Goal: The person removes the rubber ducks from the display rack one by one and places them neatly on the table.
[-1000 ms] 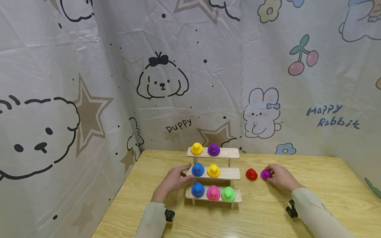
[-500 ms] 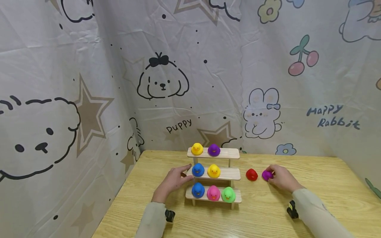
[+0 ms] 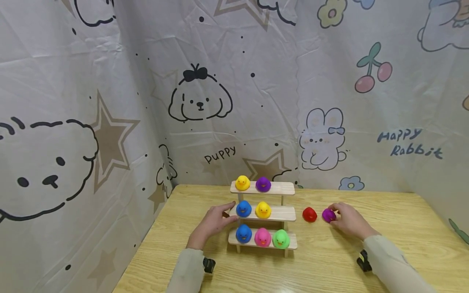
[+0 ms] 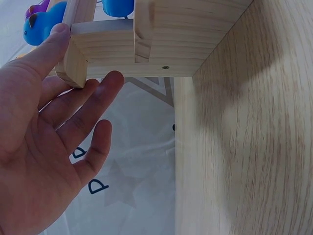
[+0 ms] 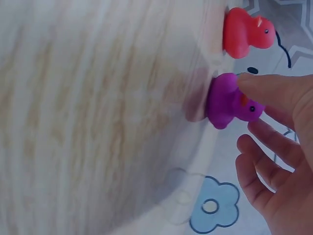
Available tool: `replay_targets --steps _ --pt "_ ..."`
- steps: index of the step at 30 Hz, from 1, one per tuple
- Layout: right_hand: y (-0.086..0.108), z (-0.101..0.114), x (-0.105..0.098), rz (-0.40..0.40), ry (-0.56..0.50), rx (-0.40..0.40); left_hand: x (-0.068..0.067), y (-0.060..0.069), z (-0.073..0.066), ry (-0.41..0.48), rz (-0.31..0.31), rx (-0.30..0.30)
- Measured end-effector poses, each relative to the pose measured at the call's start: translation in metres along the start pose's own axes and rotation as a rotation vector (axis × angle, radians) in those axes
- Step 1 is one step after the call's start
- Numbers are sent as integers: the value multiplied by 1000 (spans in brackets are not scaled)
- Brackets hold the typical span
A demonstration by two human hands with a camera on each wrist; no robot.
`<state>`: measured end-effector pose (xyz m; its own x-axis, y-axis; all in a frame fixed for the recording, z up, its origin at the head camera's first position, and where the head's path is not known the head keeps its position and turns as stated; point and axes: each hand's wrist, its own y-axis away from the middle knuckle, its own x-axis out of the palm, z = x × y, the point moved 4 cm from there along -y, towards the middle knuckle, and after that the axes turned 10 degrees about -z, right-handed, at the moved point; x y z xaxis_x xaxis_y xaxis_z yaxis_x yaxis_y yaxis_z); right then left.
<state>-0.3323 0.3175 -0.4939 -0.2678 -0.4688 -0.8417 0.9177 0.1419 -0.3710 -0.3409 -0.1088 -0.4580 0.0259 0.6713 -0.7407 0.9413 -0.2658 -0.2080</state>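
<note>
Head view, right hand (image 3: 349, 220): thumb and finger clamped on the magenta duck (image 3: 328, 215), which sits on the wooden surface (image 3: 318, 260), just right of the red duck (image 3: 309, 215).
Head view, left hand (image 3: 211, 224): at the left end of the wooden shelf (image 3: 284, 213), middle tier.
Left wrist view, shelf end: pinched between thumb and finger, the other fingers spread loosely.
Right wrist view, magenta duck: thumb against its head, remaining fingers loosely bent; red duck near, apart.

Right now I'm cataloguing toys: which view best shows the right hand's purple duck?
Right wrist: the purple toy duck appears large, close up. Head shows it small, partly covered; left wrist doesn't show it.
</note>
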Motion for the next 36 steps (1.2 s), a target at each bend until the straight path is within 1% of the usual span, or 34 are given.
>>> replay_targets --steps 9,16,22,33,36 --pt "10 17 -15 -51 38 -79 -1 -1 0 9 -8 14" --pt "20 39 -24 -48 40 -127 0 0 1 10 -4 4" --pt "25 55 -26 -39 44 -167 -1 -1 1 12 3 -12" --pt "34 85 -29 -23 63 -214 0 -1 0 7 4 1" --pt "36 92 -28 -41 71 -243 0 0 0 9 3 3"
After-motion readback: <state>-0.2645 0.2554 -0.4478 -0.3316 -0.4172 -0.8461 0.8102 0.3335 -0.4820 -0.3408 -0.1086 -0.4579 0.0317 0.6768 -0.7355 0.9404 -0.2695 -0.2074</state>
